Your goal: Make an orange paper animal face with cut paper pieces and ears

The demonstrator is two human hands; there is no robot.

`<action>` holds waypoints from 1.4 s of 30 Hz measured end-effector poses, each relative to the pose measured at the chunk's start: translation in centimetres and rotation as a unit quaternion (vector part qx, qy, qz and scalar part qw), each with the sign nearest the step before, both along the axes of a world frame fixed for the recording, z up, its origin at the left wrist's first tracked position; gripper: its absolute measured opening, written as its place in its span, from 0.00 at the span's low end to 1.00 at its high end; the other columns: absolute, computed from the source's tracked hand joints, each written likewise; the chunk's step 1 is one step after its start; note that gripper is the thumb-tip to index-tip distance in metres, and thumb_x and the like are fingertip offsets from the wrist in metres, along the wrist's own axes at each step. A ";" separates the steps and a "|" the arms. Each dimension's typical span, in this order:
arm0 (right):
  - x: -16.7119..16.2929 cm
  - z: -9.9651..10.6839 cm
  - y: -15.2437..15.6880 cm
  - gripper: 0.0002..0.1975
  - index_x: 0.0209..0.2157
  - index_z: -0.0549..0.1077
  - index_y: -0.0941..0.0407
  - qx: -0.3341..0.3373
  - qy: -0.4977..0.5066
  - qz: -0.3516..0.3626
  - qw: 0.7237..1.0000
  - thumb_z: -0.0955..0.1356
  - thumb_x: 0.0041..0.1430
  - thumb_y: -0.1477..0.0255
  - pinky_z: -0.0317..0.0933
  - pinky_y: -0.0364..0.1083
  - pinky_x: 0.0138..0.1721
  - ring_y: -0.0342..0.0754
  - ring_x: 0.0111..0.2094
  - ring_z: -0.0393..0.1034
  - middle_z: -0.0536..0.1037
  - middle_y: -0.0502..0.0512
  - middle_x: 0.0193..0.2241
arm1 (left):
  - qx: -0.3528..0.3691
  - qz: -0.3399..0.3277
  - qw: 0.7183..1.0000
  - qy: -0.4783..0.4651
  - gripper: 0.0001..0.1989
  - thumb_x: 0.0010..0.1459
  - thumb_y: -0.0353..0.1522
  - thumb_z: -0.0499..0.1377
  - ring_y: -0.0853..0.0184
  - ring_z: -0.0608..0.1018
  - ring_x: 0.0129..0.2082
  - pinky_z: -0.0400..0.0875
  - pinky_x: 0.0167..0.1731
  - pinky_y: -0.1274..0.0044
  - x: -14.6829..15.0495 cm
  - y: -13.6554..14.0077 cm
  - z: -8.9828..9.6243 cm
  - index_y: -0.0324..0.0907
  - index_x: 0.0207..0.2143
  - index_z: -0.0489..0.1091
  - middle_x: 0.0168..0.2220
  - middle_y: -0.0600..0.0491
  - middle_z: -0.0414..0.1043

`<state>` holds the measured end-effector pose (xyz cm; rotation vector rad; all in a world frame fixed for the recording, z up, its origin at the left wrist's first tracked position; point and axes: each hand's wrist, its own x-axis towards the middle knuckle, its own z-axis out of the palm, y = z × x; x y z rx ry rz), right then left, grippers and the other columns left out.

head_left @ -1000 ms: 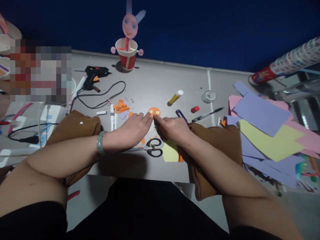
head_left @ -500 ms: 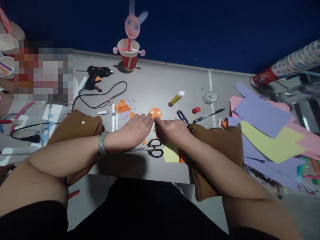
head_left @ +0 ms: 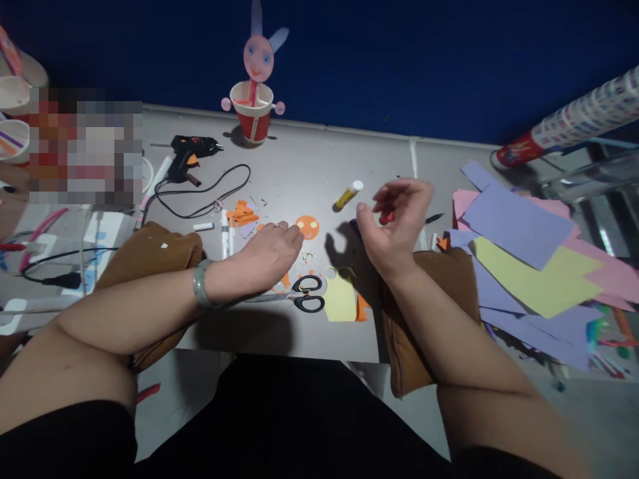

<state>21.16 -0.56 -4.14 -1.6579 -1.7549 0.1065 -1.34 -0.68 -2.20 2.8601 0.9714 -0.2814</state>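
Observation:
My left hand [head_left: 272,256] rests palm down on the table, fingers loosely bent, with fingertips at the left edge of a round orange paper face [head_left: 307,227]. Two pale yellow dots and a small mouth mark show on that face. My right hand [head_left: 394,226] is raised to the right of it, thumb apart from the curled fingers. Behind these fingers a red cap [head_left: 387,217] is partly covered. An uncapped-looking yellow glue stick [head_left: 348,195] with a white end stands just left of my right hand. Black-handled scissors [head_left: 308,303] lie below the face, beside a yellow paper piece [head_left: 340,297].
A glue gun [head_left: 192,158] with a looped cord lies at the back left. Behind it stands a red cup [head_left: 253,123] with a rabbit face. Coloured paper sheets [head_left: 519,223] pile up at right, near stacked cups [head_left: 564,133]. Orange scraps [head_left: 242,213] and markers [head_left: 224,234] lie left.
My right hand has lifted off the orange face and moved right and up, over the red cap. My left hand stays nearly in place. The view has shifted slightly.

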 end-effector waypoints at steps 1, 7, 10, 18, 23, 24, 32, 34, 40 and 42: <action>0.3 -0.3 0.5 0.28 0.65 0.58 0.57 -0.015 -0.003 0.003 1.000 0.60 0.66 0.64 0.65 0.51 0.35 0.51 0.38 0.69 0.72 0.65 0.46 | 0.003 0.005 1.000 0.001 0.12 0.64 0.23 0.50 0.57 0.73 0.40 0.62 0.35 0.68 0.0 0.0 0.0 0.31 0.47 0.69 0.45 0.38 0.73; 1.7 -3.1 3.0 0.38 0.69 0.51 0.55 -0.084 -0.006 0.010 0.996 0.66 0.61 0.65 0.65 0.53 0.41 0.54 0.43 0.66 0.70 0.65 0.51 | 0.037 -0.003 0.999 -0.005 0.19 0.63 0.22 0.50 0.56 0.73 0.42 0.63 0.36 0.68 -0.1 0.0 -0.8 0.30 0.56 0.66 0.49 0.36 0.71; 1.5 -4.3 3.6 0.34 0.66 0.58 0.56 -0.088 -0.029 0.006 0.996 0.66 0.60 0.65 0.63 0.56 0.44 0.56 0.45 0.65 0.70 0.65 0.50 | 0.039 -0.014 0.999 -0.003 0.18 0.63 0.21 0.50 0.56 0.73 0.42 0.63 0.37 0.68 -0.2 -0.1 -1.1 0.30 0.54 0.67 0.49 0.36 0.70; 0.2 -4.0 3.9 0.17 0.48 0.72 0.57 -0.116 -0.076 -0.033 0.990 0.60 0.66 0.64 0.60 0.55 0.47 0.58 0.46 0.68 0.76 0.65 0.43 | 0.046 -0.033 0.998 -0.028 0.16 0.64 0.22 0.47 0.54 0.73 0.42 0.64 0.37 0.67 -0.4 -0.1 -1.2 0.33 0.48 0.70 0.46 0.36 0.72; -0.1 -2.9 3.3 0.15 0.48 0.70 0.57 -0.115 0.037 0.011 0.993 0.60 0.67 0.65 0.65 0.50 0.43 0.53 0.42 0.73 0.79 0.64 0.43 | 0.020 -0.037 0.999 -0.028 0.16 0.65 0.22 0.47 0.55 0.75 0.42 0.65 0.38 0.68 -0.7 0.0 -0.8 0.34 0.47 0.72 0.44 0.38 0.73; -0.2 -2.7 3.2 0.15 0.48 0.70 0.57 -0.113 0.061 0.029 0.991 0.60 0.67 0.64 0.65 0.49 0.42 0.51 0.41 0.73 0.79 0.63 0.42 | 0.011 -0.036 0.999 -0.024 0.15 0.65 0.23 0.48 0.55 0.75 0.43 0.65 0.39 0.68 -0.7 0.1 -0.6 0.34 0.48 0.72 0.45 0.38 0.73; -1.1 -0.8 1.1 0.18 0.44 0.77 0.58 -0.122 0.139 0.152 0.971 0.67 0.61 0.60 0.65 0.48 0.37 0.49 0.35 0.73 0.81 0.58 0.36 | -0.022 -0.032 0.999 -0.008 0.18 0.62 0.22 0.49 0.57 0.76 0.42 0.67 0.40 0.68 -0.7 0.3 0.0 0.34 0.51 0.72 0.48 0.37 0.74; -1.2 -0.5 0.7 0.15 0.41 0.76 0.58 -0.142 0.153 0.158 0.965 0.69 0.56 0.63 0.64 0.46 0.32 0.48 0.30 0.71 0.80 0.56 0.31 | -0.026 -0.032 0.999 -0.009 0.19 0.63 0.22 0.49 0.58 0.76 0.42 0.67 0.39 0.69 -0.8 0.4 -0.1 0.33 0.53 0.71 0.49 0.37 0.74; -1.5 -0.3 0.2 0.07 0.34 0.76 0.55 -0.141 0.132 0.210 0.958 0.70 0.53 0.68 0.66 0.48 0.36 0.49 0.32 0.74 0.81 0.55 0.32 | -0.046 -0.026 0.999 0.006 0.21 0.63 0.22 0.48 0.57 0.76 0.43 0.67 0.39 0.68 -0.7 0.5 0.0 0.33 0.56 0.69 0.52 0.36 0.73; -1.6 -0.6 0.4 0.06 0.33 0.75 0.54 -0.118 0.098 0.234 0.960 0.70 0.54 0.68 0.66 0.50 0.40 0.51 0.35 0.75 0.81 0.55 0.34 | -0.048 -0.029 0.998 0.012 0.22 0.63 0.22 0.47 0.57 0.76 0.43 0.67 0.40 0.68 -0.7 0.4 0.1 0.33 0.58 0.68 0.53 0.35 0.72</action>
